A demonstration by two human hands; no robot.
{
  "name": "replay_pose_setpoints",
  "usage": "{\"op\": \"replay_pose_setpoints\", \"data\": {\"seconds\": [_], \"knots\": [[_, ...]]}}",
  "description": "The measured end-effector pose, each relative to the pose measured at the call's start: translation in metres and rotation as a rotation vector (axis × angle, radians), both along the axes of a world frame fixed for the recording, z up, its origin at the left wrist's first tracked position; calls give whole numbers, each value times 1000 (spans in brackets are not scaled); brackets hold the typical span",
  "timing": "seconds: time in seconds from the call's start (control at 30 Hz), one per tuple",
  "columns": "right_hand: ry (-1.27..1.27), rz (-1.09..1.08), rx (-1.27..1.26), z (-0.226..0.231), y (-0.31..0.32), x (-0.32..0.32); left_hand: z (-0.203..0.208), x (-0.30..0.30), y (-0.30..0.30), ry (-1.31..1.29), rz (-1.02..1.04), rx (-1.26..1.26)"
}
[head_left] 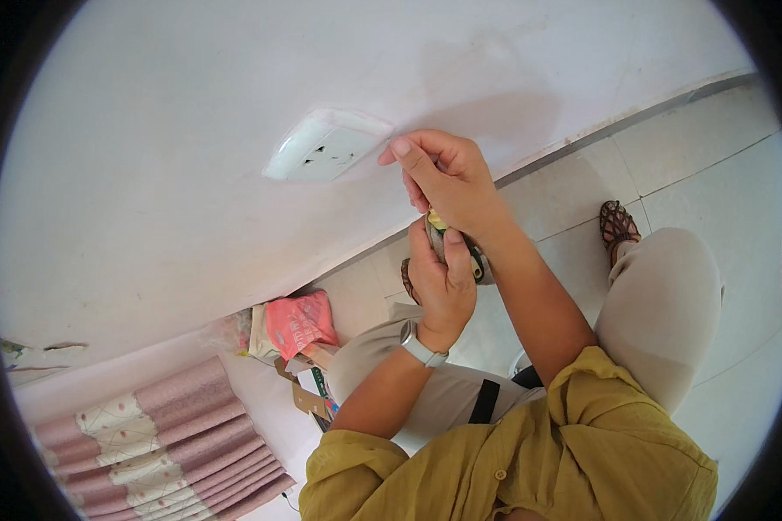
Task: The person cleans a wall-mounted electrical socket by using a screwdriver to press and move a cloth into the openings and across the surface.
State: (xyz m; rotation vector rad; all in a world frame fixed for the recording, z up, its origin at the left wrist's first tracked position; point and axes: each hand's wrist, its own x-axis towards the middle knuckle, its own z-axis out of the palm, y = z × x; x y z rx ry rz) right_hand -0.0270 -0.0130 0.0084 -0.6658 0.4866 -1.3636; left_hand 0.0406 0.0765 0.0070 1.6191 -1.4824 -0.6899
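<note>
My left hand (443,282), with a watch (421,345) on its wrist, is closed around a small grey, yellow and dark green object (438,219). Fingers hide most of that object, so its kind does not show. Just above it, my right hand (452,174) has its fingers curled, with the thumb and forefinger close together. Whatever lies between those fingers is too small or hidden to make out. The right fingertips are beside the right end of a white wall socket (326,149), apparently in front of the wall rather than on the socket.
The pale wall (174,191) runs down to a grey skirting edge and a tiled floor (729,191). At lower left hang pink and cream curtains (165,434). A pink bag (301,321) and a cardboard box (308,395) stand near my knee. My sandalled feet rest by the wall.
</note>
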Motion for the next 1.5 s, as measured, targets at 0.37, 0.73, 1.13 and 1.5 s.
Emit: {"op": "replay_pose_setpoints", "data": {"seconds": [0.37,0.73,1.13,1.5], "knots": [[-18,-38,-8,-3,-3,7,2,1,-2,-74,23,-34],[-113,-107,-201,-12,-14,13,-7,7,-15,-169,-42,-114],[-38,-64,-175,-12,-13,13,-6,3,-8,-200,8,-94],[-113,-81,-110,-10,-12,10,-6,-3,-9,-167,4,-102]]}}
